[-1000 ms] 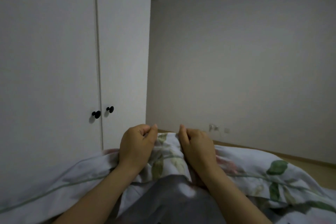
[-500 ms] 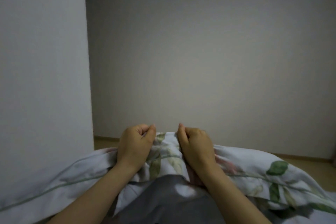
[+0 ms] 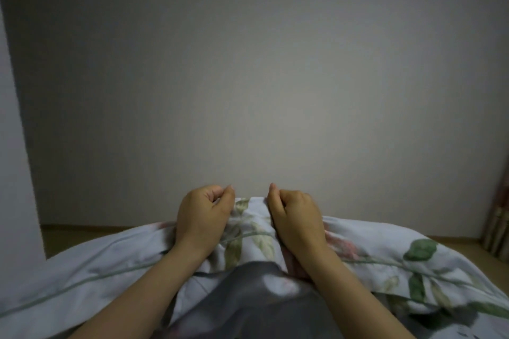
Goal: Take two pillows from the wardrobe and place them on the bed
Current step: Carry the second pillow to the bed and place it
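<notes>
A white pillow with a green leaf and pink flower print stretches across the bottom of the view, held up against my body. My left hand grips its bunched top edge left of centre. My right hand grips the same edge right of centre, fingers curled in. Between my forearms lies a grey cloth; I cannot tell whether it belongs to a second pillow. The wardrobe side shows as a pale strip at the far left. The bed is not in view.
A plain pale wall fills most of the view ahead. A strip of wooden floor runs along its base. A patterned curtain edge hangs at the far right.
The view has swung right: the wardrobe doors and knobs slid out of frame to the left, and the curtain appeared at the right. Both hands keep the same grip on the pillow.
</notes>
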A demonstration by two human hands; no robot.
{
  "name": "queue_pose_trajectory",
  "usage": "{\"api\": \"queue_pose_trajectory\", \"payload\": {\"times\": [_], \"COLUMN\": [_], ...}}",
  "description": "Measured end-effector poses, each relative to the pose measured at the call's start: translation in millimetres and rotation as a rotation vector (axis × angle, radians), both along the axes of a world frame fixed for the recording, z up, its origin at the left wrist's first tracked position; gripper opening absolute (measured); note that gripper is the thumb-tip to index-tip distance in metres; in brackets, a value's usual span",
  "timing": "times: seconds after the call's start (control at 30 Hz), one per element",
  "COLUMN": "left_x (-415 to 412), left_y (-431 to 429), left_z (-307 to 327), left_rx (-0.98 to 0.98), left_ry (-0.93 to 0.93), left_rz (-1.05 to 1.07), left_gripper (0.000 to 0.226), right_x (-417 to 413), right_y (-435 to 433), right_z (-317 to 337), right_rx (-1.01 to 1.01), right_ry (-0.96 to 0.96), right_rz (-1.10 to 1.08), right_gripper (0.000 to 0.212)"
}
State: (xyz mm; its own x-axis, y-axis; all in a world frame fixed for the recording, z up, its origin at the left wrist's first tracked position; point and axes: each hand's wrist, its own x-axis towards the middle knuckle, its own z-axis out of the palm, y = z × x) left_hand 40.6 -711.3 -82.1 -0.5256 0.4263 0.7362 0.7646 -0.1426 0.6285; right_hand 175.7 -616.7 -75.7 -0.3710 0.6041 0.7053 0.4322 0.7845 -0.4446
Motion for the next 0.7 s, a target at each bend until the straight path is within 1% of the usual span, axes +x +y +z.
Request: {"api": "queue_pose_trajectory", "payload": {"times": [0.1, 0.2, 0.3, 0.5, 0.7], "left_x": [-47.7, -86.0, -115.3, -154.0, -178.1], "left_y": [55.4, 108.2, 161.0, 267.0, 373.4], "left_z": [0.0, 8.0, 11.8, 4.7, 0.2], "left_rx": [0.002, -0.005, 0.001, -0.005, -0.025], "left_ry": [0.001, 0.023, 0.031, 0.028, 0.037], "left_rz": [-0.029, -0.083, -0.120, -0.194, -0.215], "left_gripper": [0.044, 0.041, 0.046, 0.048, 0.048], "right_x": [-42.9, -76.5, -102.2, -137.0, -160.4], "right_y": [48.7, 95.1, 141.0, 238.3, 344.0], "right_z": [2.8, 10.4, 13.8, 5.8, -1.8], "right_rx": [-0.004, -0.013, -0.013, -0.028, -0.037], "right_ry": [-0.015, -0.012, -0.011, -0.010, 0.003], "right_rz": [-0.052, -0.088, -0.137, -0.200, -0.207], "right_gripper": [0.050, 0.052, 0.055, 0.056, 0.056]}}
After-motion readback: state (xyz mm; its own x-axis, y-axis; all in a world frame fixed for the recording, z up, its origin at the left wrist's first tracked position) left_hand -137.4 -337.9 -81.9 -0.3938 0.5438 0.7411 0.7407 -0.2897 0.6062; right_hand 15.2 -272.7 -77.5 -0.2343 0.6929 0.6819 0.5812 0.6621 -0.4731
